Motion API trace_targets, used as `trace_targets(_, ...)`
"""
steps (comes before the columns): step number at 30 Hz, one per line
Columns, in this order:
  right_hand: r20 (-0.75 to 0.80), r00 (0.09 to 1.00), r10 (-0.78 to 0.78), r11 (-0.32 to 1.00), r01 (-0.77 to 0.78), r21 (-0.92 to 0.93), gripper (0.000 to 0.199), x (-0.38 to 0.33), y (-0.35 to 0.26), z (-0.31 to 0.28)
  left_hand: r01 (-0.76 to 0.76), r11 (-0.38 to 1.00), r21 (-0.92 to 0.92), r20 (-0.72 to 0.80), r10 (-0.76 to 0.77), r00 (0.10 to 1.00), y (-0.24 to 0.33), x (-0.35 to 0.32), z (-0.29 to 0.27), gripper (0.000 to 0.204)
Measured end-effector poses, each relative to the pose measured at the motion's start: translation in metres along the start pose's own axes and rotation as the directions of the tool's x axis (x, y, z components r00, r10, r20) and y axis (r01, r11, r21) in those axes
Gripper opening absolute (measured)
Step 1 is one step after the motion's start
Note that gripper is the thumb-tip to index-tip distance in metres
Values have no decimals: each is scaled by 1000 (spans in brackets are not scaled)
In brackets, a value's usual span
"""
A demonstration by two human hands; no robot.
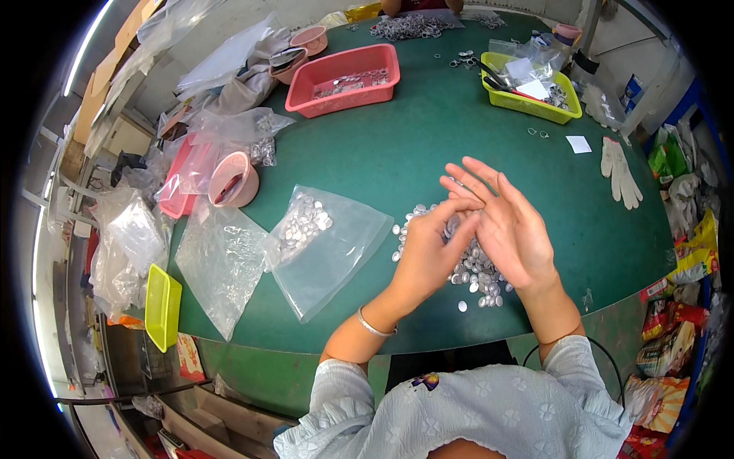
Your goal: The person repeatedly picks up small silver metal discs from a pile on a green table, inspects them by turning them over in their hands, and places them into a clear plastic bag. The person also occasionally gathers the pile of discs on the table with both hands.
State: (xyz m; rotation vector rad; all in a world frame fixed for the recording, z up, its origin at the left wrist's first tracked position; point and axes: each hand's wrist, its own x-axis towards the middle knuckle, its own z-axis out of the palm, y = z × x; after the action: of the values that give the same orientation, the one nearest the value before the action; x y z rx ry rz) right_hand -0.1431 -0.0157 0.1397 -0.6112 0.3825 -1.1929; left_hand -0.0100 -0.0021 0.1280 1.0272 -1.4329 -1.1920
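Observation:
Over the middle of the table, my left hand (430,243) is closed, with a small silver disc (451,227) showing between its thumb and forefinger. My right hand (508,229) is held beside it, palm up, its fingers stretched out and apart. The left fingertips meet the right palm near the base of the fingers. A hint of something silvery shows at the right fingers, too small to name. Beneath both hands lies a loose pile of silver discs (478,271), partly hidden by them. To the left, a clear plastic bag (336,249) contains more silver discs (307,222).
An empty-looking clear bag (220,268) lies farther left, near a pink cup (235,182) and a yellow-green tray (163,310). Toward the back stand a pink basin (344,99) and a yellow-green basket (531,107). A white glove (618,172) rests at right. Another person sits across the table.

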Motion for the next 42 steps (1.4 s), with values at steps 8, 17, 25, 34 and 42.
trace_targets(8, 192, 979, -66, 819, 163, -551, 39, 15, 4, -12, 156, 399, -903, 25, -313, 949, -6, 16, -23, 23)
trace_targets(17, 125, 924, 362, -399, 275, -874, 72, 5, 40, -70, -39, 104, -994, -54, -144, 988, -8, 13, -32, 47)
trace_targets(25, 289, 930, 229, -470, 366, -803, 66, -25, 75, -105, -13, 55, -998, -17, -66, 998, -2, 9, -29, 48)
trace_targets(34, 415, 910, 19, -426, 383, -820, 39, -24, 84, -109, 10, 82, -997, 4, -62, 998, 6, 5, -27, 48)
trace_targets(42, 383, 923, -47, -409, 332, -850, 26, -20, 84, -112, 125, 64, -990, 106, -242, 965, -16, 5, -24, 19)
